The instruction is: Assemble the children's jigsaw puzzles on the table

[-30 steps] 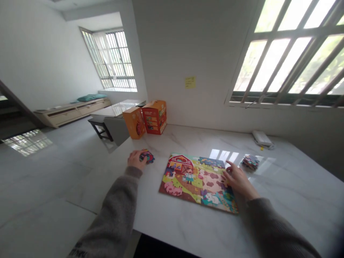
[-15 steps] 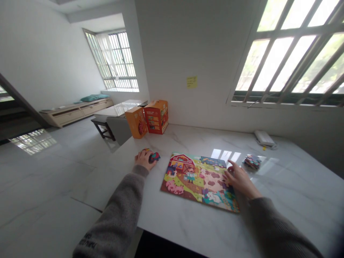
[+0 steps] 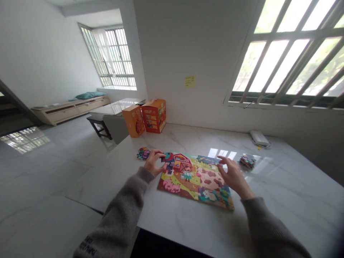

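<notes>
A farm puzzle (image 3: 192,179) with a red barn, a farmer and a spotted cow lies flat on the white marbled table. My left hand (image 3: 154,163) pinches a teal and red puzzle piece (image 3: 168,156) over the puzzle's upper left corner. Above the puzzle's right side, my right hand (image 3: 232,175) is raised with thumb and fingers apart and nothing between them. Just left of my left hand sits a pile of colourful pieces (image 3: 143,153). A second pile of pieces (image 3: 247,161) lies beyond my right hand.
Two orange boxes (image 3: 133,122) (image 3: 154,115) stand at the table's back left. A white device with a cable (image 3: 259,138) lies near the wall at the back right. The table's front edge (image 3: 172,241) runs below the puzzle.
My left hand has moved right from the left pile to the puzzle corner, with a piece in its fingers. My right hand has lifted slightly, its fingers spread. The view has shifted slightly.
</notes>
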A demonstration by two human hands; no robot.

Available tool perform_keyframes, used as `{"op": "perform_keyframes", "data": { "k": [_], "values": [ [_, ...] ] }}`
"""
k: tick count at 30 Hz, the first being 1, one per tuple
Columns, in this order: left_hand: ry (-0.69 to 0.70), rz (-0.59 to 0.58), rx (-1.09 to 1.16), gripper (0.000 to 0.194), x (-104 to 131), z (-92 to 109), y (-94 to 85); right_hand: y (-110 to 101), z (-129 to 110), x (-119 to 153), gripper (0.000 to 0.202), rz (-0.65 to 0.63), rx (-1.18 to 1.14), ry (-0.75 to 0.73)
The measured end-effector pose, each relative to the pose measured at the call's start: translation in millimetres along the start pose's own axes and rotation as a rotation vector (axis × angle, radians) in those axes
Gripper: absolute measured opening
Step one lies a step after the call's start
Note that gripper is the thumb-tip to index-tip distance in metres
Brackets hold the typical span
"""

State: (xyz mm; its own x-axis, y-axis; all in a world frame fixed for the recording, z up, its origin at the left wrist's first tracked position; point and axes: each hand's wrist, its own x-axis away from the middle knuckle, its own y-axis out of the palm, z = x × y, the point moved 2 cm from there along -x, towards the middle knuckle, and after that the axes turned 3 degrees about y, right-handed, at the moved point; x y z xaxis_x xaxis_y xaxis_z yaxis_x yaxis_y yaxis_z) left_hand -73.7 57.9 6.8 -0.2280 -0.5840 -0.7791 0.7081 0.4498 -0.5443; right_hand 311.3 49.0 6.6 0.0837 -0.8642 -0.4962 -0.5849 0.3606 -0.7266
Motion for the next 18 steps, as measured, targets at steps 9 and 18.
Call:
{"op": "perform_keyframes", "data": {
  "k": [9, 18],
  "values": [
    [0.137, -0.011, 0.256, 0.032, 2.7, 54.7, 21.9, 47.9, -128.3, 11.2, 0.049, -0.329, -0.609, 0.077],
    [0.187, -0.025, 0.203, 0.030, 4.8, 51.4, 24.4, 64.8, -109.4, 7.3, 0.029, -0.275, -0.717, 0.176]
  ]
}}
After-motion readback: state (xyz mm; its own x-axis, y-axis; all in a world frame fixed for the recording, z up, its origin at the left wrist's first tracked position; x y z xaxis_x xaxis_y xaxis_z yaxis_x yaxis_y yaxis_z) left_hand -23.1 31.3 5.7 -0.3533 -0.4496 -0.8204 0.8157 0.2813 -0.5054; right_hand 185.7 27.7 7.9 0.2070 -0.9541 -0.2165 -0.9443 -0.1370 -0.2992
